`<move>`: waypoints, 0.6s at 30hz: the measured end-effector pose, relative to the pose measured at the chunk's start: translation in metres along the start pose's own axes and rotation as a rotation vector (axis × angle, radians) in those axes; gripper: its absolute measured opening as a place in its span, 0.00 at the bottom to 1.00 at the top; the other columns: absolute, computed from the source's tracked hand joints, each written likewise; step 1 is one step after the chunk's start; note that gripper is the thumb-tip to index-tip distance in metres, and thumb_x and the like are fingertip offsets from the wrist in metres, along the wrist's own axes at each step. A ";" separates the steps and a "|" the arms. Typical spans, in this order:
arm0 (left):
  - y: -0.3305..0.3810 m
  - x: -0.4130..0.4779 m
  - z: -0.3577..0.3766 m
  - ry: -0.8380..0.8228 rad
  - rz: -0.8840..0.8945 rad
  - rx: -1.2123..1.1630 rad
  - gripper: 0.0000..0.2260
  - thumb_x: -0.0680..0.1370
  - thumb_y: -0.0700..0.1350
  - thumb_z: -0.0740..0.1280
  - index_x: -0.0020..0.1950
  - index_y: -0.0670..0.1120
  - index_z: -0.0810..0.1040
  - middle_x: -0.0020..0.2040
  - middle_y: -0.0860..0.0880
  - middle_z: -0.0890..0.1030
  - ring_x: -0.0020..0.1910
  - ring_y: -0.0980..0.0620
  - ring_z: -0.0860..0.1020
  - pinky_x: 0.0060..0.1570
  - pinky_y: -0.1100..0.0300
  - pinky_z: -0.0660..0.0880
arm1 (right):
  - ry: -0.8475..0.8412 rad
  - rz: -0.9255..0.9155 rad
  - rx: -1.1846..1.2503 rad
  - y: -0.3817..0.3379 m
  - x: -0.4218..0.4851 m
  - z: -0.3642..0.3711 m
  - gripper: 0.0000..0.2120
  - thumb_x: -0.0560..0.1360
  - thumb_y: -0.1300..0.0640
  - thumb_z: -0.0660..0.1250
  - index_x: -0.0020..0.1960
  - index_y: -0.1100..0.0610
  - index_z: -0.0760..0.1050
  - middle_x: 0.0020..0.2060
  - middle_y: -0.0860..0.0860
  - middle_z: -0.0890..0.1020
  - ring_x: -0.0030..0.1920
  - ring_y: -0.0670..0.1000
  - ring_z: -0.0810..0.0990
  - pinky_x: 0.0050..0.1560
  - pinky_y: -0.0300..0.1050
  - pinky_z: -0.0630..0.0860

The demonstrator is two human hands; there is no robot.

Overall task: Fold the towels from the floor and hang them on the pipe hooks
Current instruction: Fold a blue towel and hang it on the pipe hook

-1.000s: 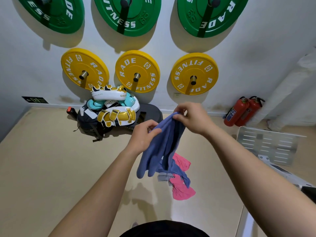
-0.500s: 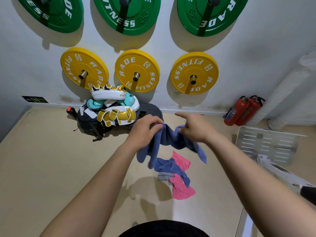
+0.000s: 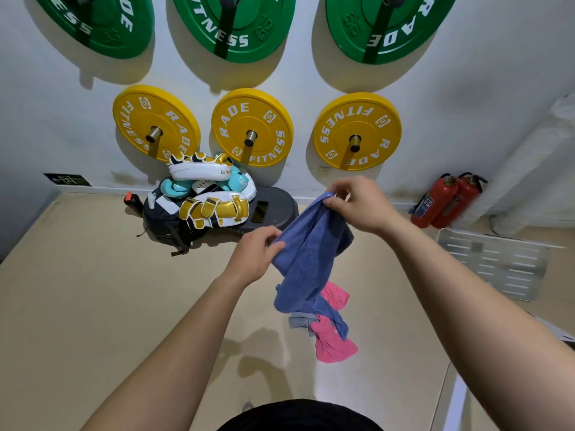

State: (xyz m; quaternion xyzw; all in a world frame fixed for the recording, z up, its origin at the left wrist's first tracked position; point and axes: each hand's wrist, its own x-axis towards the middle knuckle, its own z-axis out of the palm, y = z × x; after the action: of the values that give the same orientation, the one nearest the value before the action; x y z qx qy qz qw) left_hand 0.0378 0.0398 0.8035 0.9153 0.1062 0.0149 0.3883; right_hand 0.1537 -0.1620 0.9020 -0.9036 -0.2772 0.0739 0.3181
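hands (image 3: 311, 231) regripped | blue towel (image 3: 306, 262) now hanging lengthwise, right end raised

Single head view, worn on me, wide-angle, aimed forward and down: my forearms close at frame bottom, floor (image 3: 93, 306) mid-frame, wall (image 3: 466, 104) across top.

Three green weight plates (image 3: 236, 23) above three yellow ones (image 3: 252, 127) on the wall, boxing pads (image 3: 211, 194) piled below, two red extinguishers (image 3: 445, 200) at right.
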 end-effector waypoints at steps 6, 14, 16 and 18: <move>-0.027 -0.007 -0.001 0.016 -0.108 -0.015 0.05 0.80 0.43 0.66 0.54 0.49 0.80 0.46 0.53 0.81 0.44 0.55 0.77 0.41 0.61 0.69 | 0.059 0.088 -0.074 0.026 -0.002 -0.034 0.06 0.77 0.55 0.68 0.43 0.55 0.80 0.36 0.51 0.80 0.40 0.54 0.77 0.42 0.49 0.72; 0.001 0.007 -0.022 0.146 -0.130 -0.196 0.03 0.79 0.42 0.68 0.52 0.49 0.79 0.42 0.52 0.80 0.42 0.56 0.77 0.40 0.63 0.73 | 0.011 0.260 -0.042 0.056 -0.024 -0.017 0.11 0.75 0.61 0.71 0.57 0.57 0.82 0.42 0.54 0.83 0.39 0.52 0.79 0.44 0.44 0.73; 0.018 0.009 -0.019 0.122 -0.129 -0.257 0.04 0.78 0.42 0.70 0.51 0.48 0.78 0.37 0.49 0.80 0.37 0.53 0.78 0.37 0.59 0.77 | 0.012 0.280 0.004 0.057 -0.029 -0.005 0.15 0.74 0.61 0.71 0.61 0.55 0.80 0.44 0.52 0.82 0.40 0.49 0.78 0.46 0.41 0.71; 0.031 0.007 -0.010 0.079 -0.119 -0.319 0.04 0.78 0.39 0.69 0.49 0.48 0.77 0.33 0.47 0.77 0.34 0.50 0.77 0.36 0.55 0.80 | 0.031 0.288 0.126 0.055 -0.038 0.008 0.15 0.74 0.63 0.71 0.59 0.52 0.80 0.43 0.51 0.82 0.39 0.48 0.78 0.45 0.42 0.72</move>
State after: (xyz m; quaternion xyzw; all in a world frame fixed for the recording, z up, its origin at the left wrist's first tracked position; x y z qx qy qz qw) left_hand 0.0496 0.0269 0.8322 0.8328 0.1715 0.0446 0.5244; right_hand 0.1446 -0.2134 0.8604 -0.9132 -0.1345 0.1221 0.3648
